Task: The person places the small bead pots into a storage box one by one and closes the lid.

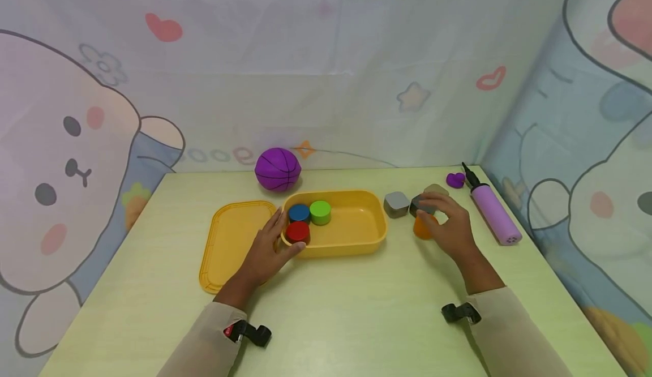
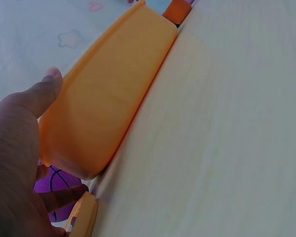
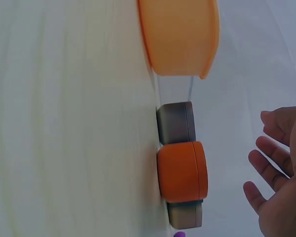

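In the head view, a yellow tray [image 1: 356, 248] holds blue [image 1: 299, 213], green [image 1: 320, 213] and red [image 1: 297, 232] round blocks in its left part. My left hand [image 1: 267, 249] grips its left end; in the left wrist view the thumb lies over the rim and the fingers are around the end. My right hand [image 1: 448, 224] hovers over an orange block [image 1: 423, 228], its fingers spread and holding nothing; a gap shows in the right wrist view. Beside the orange block stand a grey block [image 1: 396, 204] and a black block [image 1: 419, 205]. A beige block [image 1: 436, 189] is partly hidden behind the right hand.
A yellow lid [image 1: 231, 241] lies left of the tray, partly under the left hand. Behind sits a purple ball [image 1: 278, 169]. On the right are a purple heart [image 1: 455, 180] and a lilac hand pump [image 1: 494, 213]. A printed cloth [image 1: 326, 82] hangs behind the table.
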### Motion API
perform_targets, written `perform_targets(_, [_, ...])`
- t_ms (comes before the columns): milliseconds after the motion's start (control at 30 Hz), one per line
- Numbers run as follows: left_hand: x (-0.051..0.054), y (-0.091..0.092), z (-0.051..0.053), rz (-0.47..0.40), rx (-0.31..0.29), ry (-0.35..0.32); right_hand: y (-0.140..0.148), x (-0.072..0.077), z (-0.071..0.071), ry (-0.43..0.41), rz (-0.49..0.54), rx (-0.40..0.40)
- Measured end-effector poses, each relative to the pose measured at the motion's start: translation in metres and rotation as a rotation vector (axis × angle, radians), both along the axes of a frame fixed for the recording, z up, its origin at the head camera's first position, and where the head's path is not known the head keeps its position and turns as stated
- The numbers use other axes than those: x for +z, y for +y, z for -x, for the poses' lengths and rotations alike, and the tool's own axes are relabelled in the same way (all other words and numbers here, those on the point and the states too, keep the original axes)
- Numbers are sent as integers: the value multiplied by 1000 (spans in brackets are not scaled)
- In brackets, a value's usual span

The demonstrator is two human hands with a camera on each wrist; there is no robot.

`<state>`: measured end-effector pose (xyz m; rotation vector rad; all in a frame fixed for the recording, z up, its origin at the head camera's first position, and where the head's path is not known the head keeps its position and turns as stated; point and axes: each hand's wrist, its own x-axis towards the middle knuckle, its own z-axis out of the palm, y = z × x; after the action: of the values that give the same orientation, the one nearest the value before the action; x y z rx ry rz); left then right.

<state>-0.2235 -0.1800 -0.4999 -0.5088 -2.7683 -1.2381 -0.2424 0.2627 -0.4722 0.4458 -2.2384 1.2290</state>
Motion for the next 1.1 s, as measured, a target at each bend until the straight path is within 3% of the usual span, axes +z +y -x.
perform_targets(200, [1, 1, 0, 3, 3, -10, 15, -10, 1, -95, 21, -58])
perform_targets(467, [2, 2, 0, 14, 12, -10, 30, -25, 5, -199, 29, -71])
perform_targets(833, [0, 0, -1, 16, 13, -11, 44, -44, 10, -285, 117, 12])
perform_targets(1100, [3, 1, -1, 2, 8, -6, 50, -48, 12, -329, 74, 18])
